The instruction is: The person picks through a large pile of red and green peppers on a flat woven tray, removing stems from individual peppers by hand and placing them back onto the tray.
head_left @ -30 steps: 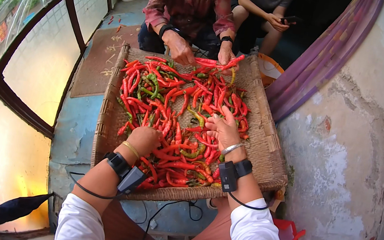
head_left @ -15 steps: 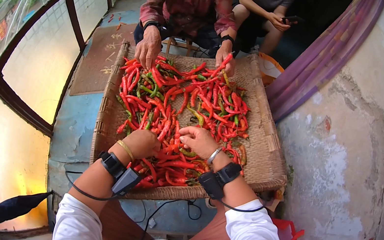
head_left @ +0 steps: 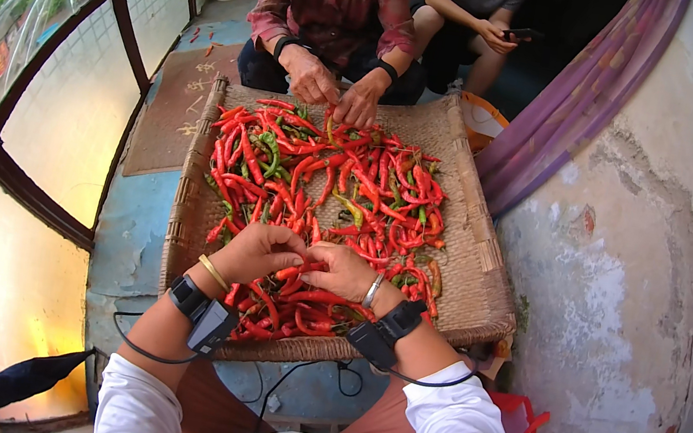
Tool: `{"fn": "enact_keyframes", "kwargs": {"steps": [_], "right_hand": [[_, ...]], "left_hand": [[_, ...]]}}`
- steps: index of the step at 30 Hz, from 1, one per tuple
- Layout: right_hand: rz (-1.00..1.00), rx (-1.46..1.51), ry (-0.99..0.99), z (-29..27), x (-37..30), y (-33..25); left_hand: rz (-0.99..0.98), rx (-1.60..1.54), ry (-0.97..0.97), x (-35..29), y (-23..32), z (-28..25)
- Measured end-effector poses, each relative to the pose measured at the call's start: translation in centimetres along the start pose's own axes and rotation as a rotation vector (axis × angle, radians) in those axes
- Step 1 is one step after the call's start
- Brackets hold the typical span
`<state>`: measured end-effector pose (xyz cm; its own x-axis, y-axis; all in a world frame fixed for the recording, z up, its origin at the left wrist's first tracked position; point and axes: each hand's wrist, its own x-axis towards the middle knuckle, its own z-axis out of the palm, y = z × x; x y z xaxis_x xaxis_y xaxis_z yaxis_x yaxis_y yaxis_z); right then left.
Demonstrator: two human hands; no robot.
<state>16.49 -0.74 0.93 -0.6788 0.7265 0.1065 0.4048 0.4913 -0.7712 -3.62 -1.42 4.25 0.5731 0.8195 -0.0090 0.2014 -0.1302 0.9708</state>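
Observation:
Over the near part of a woven basket tray [head_left: 469,266], my two hands meet. Between them shows a red chili pepper [head_left: 314,265], largely covered by fingers. My right hand [head_left: 344,272] is closed around it. With thumb and forefinger, my left hand [head_left: 262,251] pinches at its end; the stem is too small to make out. Red chili peppers [head_left: 314,310], with some green and yellowish ones among them, lie heaped below and beyond my hands.
Across the tray a person in a red patterned shirt [head_left: 341,10] holds both hands together over the far peppers. Behind, another person [head_left: 474,21] holds a phone. Framed windows [head_left: 58,111] stand left; a rough wall [head_left: 608,327] and purple curtain [head_left: 585,91] stand right.
My hands have come together, the left rising from the heap with its fingers now showing in a pinch. The person opposite has drawn both hands together over the far edge of the heap.

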Motion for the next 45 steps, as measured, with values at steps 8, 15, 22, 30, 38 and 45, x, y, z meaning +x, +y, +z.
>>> {"fn": "enact_keyframes", "kwargs": {"steps": [8, 15, 22, 30, 38, 45], "right_hand": [[0.414, 0.447, 0.05, -3.9, -0.4, 0.0], [0.569, 1.246, 0.736, -4.6, -0.7, 1.1], [0.467, 0.961, 0.23, -2.7, -0.3, 0.8], [0.438, 0.68, 0.119, -1.2, 0.1, 0.7], [0.094, 0.156, 0.083, 0.5, 0.0, -0.2], [-0.05, -0.089, 0.245, 0.1, 0.3, -1.0]], "left_hand": [[0.138, 0.701, 0.36, 0.3, -1.5, -0.8], [-0.105, 0.983, -0.17, -0.4, -3.0, -0.1], [-0.092, 1.029, -0.265, 0.2, -3.3, 0.3], [0.0, 1.015, -0.205, 0.4, -3.3, 1.9], [-0.072, 0.269, 0.094, 0.0, 0.1, 0.1], [0.094, -0.032, 0.201, 0.3, -0.5, 1.3]]}}
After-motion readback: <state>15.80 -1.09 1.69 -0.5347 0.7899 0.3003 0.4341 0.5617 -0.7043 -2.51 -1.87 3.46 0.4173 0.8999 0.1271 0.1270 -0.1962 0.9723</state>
